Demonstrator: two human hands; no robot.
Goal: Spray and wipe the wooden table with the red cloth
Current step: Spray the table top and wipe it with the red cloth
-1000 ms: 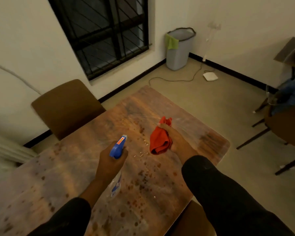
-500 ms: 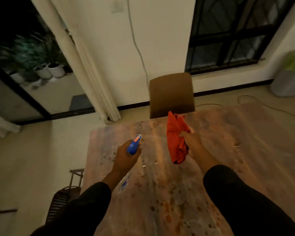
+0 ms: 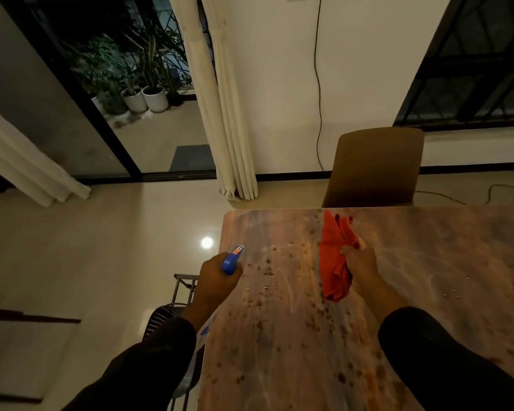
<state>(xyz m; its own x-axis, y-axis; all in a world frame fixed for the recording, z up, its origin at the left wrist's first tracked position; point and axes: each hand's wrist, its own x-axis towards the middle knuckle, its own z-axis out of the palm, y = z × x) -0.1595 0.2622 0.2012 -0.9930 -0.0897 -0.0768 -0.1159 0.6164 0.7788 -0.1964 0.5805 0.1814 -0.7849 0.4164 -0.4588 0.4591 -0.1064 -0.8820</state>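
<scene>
The wooden table [image 3: 428, 262] fills the lower right, stained with dark spots and dotted with small droplets near its left end. My left hand [image 3: 217, 284] grips a spray bottle [image 3: 231, 260] with a blue head, held over the table's left edge, nozzle pointing toward the far side. Its clear body is mostly hidden under my wrist. My right hand [image 3: 361, 269] holds the bunched red cloth [image 3: 334, 256] just above the tabletop, near the far edge.
A brown chair [image 3: 374, 167] stands at the table's far side against the white wall. A dark metal chair [image 3: 172, 315] sits left of the table below my left arm. Curtains [image 3: 226, 114] hang beside a glass door with potted plants [image 3: 143, 97] outside. A cable [image 3: 445, 197] runs along the floor.
My view has swung left from the table's right end to its left end. Both hands kept their hold and moved leftward over the table; droplets now lie by the left edge.
</scene>
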